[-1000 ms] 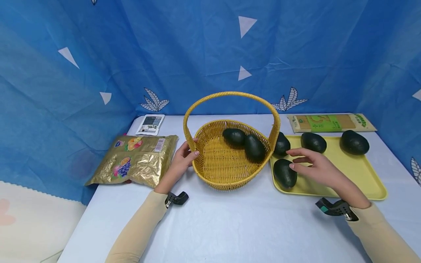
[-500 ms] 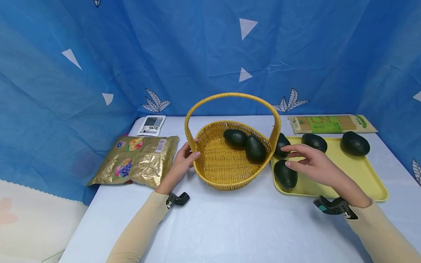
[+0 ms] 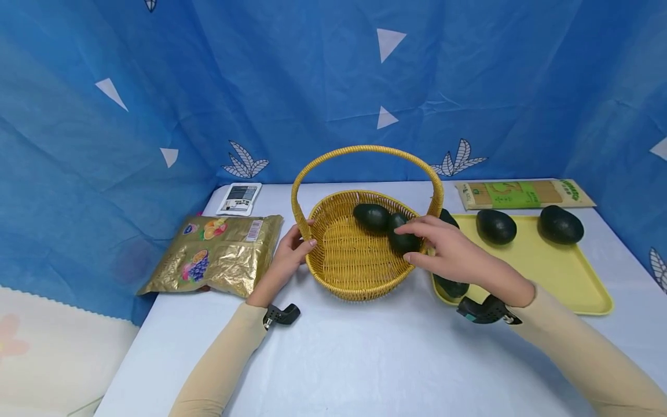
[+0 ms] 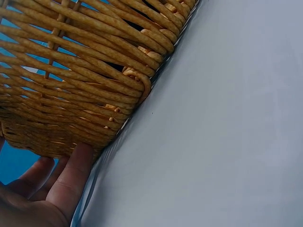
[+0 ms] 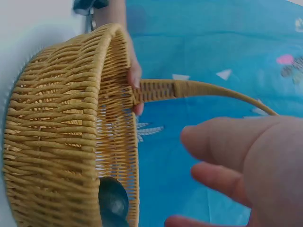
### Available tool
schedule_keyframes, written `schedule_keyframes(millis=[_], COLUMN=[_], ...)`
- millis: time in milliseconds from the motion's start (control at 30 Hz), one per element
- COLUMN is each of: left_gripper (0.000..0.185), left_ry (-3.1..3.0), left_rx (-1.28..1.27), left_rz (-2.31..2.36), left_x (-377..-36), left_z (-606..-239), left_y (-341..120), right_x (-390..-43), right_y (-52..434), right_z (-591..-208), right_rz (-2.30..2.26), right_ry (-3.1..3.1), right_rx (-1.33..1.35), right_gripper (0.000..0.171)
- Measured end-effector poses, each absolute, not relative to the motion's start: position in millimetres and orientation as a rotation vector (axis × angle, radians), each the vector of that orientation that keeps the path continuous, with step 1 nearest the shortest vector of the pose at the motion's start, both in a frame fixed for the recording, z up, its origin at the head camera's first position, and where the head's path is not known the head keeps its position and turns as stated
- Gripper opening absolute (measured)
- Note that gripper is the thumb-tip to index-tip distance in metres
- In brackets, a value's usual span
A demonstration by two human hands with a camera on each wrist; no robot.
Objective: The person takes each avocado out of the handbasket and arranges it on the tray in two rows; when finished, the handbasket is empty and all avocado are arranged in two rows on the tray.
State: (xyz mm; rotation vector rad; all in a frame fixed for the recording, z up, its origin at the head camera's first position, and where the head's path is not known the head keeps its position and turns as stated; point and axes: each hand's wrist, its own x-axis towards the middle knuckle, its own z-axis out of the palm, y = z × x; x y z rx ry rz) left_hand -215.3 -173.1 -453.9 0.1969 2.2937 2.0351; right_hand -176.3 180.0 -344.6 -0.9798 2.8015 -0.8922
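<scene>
From my feed I can't make out a single readable word. The gold snack bag (image 3: 216, 253) carries fruit pictures and a barcode patch, the small white packet (image 3: 239, 197) a dark panel of print, and the flat green-and-tan packet (image 3: 523, 194) green lettering at its end, but all of it is too small and blurred to read.

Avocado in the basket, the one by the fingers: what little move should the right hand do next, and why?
Probably curl the right hand around the nearer avocado in the basket. That hand looks empty, its straight fingers reach over the rim right at that avocado, and the left hand grips the opposite rim, steadying the basket.
</scene>
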Motion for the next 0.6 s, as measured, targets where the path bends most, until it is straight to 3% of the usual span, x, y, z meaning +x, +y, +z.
schedule_keyframes(millis=[300, 600], left_gripper=[0.054, 0.054], left_ry=[2.291, 2.306], left_rx=[0.208, 0.215], left_rz=[2.045, 2.038], left_x=[-216.2, -217.6], left_z=[-455.2, -457.0], left_y=[-172.4, -173.8], right_x=[-195.9, -212.0], right_y=[146.4, 132.8], right_z=[-352.3, -360.4], right_rz=[-0.560, -0.471], right_ry=[2.866, 2.871], right_rx=[-0.757, -0.690], right_gripper=[0.052, 0.049])
